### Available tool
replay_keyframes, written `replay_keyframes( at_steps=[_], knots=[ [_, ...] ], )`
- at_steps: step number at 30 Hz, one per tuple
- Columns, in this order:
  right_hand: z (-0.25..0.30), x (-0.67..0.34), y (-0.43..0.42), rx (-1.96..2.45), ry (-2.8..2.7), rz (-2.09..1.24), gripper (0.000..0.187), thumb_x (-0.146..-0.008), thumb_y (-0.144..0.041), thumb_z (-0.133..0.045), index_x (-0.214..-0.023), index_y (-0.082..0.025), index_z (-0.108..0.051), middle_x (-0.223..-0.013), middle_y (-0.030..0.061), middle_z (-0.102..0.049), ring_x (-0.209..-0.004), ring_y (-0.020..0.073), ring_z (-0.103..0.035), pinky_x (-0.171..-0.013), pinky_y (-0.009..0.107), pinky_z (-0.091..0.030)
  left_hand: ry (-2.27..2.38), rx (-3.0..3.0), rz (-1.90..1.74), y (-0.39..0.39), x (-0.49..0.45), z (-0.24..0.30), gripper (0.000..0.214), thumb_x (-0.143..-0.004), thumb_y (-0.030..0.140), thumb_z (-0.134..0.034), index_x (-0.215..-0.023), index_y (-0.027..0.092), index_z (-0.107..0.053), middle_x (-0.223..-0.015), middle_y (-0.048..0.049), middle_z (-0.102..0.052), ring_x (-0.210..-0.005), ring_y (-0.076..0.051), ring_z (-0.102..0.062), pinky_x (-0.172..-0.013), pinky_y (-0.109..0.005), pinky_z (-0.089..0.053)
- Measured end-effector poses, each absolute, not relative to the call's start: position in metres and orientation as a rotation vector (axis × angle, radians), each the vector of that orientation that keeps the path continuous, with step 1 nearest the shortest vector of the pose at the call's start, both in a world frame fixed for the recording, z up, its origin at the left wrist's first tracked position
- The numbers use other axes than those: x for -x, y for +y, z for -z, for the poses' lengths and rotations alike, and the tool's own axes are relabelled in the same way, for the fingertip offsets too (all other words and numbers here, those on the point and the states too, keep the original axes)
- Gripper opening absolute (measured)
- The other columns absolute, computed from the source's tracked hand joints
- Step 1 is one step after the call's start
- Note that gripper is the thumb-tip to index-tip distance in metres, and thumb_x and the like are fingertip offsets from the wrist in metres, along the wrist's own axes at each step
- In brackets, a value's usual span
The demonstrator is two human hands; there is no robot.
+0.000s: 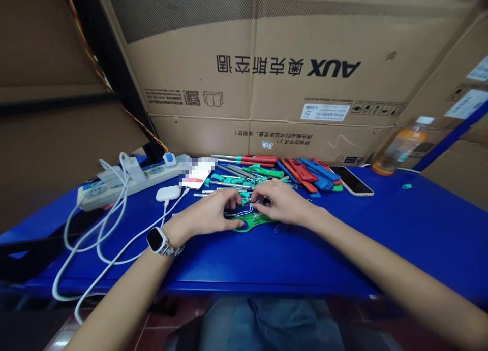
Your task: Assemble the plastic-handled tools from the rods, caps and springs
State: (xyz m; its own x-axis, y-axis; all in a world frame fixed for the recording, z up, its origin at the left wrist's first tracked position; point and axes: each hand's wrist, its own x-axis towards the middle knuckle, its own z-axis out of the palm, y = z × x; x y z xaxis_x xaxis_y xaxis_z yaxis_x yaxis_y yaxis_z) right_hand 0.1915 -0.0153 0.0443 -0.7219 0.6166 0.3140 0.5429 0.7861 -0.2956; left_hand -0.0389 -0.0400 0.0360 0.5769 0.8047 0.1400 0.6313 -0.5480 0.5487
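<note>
A green plastic handle shell (pixel 249 223), which looks like half of a long-nosed lighter's casing, lies on the blue table with thin white wires (pixel 247 209) above it. My left hand (pixel 213 211) is curled around its left end, thumb on the shell, fingers near a small turquoise piece (pixel 245 194). Over the shell's right part, my right hand (pixel 284 201) has thumb and index finger pinched close to the wires. A small dark part (pixel 267 201) shows by those fingers; exactly what they grip is hidden. Metal rods with turquoise parts (pixel 229 180) lie just beyond both hands.
Red and blue handle shells (pixel 322 174) are piled behind my right hand, beside a phone (pixel 354 181) and a bottle (pixel 400 145). At left are a power strip (pixel 152 176), white cables (pixel 122 229) and a white charger (pixel 168 193). A cardboard panel (pixel 247 102) stands behind.
</note>
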Motion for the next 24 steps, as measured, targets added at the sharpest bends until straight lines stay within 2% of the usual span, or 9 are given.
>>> replay_keyframes(
  at_steps=[3,8,14,20,24],
  knots=[
    [-0.038,-0.195,-0.017,0.863,-2.493,-0.294,0.003,-0.088,-0.021,-0.062,-0.088,-0.018,-0.064,-0.084,0.001,-0.068,-0.082,0.0161,-0.061,-0.079,0.03,-0.038,1.116,-2.375,-0.502,-0.038,0.042,-0.033,0.03,-0.076,0.031,-0.069,-0.102,0.018,-0.062,-0.099,-0.0044,-0.065,-0.085,-0.019,-0.059,-0.078,-0.031,-0.048],
    [-0.032,-0.195,-0.017,0.9,-2.511,-0.247,0.005,-0.09,-0.022,-0.062,-0.088,-0.019,-0.065,-0.084,0.0022,-0.07,-0.084,0.0179,-0.061,-0.08,0.033,-0.037,1.116,-2.358,-0.428,-0.035,0.042,-0.032,0.022,-0.076,0.021,-0.063,-0.098,0.017,-0.067,-0.085,-0.0024,-0.068,-0.074,-0.016,-0.061,-0.069,-0.028,-0.048],
    [-0.027,-0.193,-0.017,0.94,-2.51,-0.298,0.007,-0.09,-0.02,-0.062,-0.088,-0.018,-0.068,-0.084,0.0032,-0.069,-0.082,0.017,-0.059,-0.078,0.031,-0.038,1.071,-2.361,-0.441,-0.036,0.039,-0.037,0.011,-0.081,0.02,-0.059,-0.086,0.017,-0.067,-0.079,-0.0019,-0.068,-0.07,-0.015,-0.06,-0.066,-0.025,-0.046],
    [-0.021,-0.196,-0.015,0.927,-2.423,-0.416,0.01,-0.091,-0.021,-0.06,-0.097,-0.018,-0.067,-0.088,0.0038,-0.071,-0.09,0.0188,-0.06,-0.084,0.034,-0.041,1.076,-2.332,-0.529,-0.041,0.037,-0.043,0.015,-0.09,0.024,-0.05,-0.091,0.016,-0.062,-0.079,-0.002,-0.062,-0.066,-0.014,-0.054,-0.061,-0.025,-0.043],
    [-0.021,-0.196,-0.017,0.873,-2.371,-0.585,0.016,-0.092,-0.02,-0.055,-0.103,-0.017,-0.066,-0.088,0.0043,-0.071,-0.084,0.0167,-0.062,-0.079,0.031,-0.044,1.098,-2.305,-0.575,-0.042,0.036,-0.046,0.015,-0.091,0.026,-0.048,-0.094,0.017,-0.059,-0.082,-0.0018,-0.06,-0.063,-0.014,-0.051,-0.057,-0.024,-0.04]
  ],
)
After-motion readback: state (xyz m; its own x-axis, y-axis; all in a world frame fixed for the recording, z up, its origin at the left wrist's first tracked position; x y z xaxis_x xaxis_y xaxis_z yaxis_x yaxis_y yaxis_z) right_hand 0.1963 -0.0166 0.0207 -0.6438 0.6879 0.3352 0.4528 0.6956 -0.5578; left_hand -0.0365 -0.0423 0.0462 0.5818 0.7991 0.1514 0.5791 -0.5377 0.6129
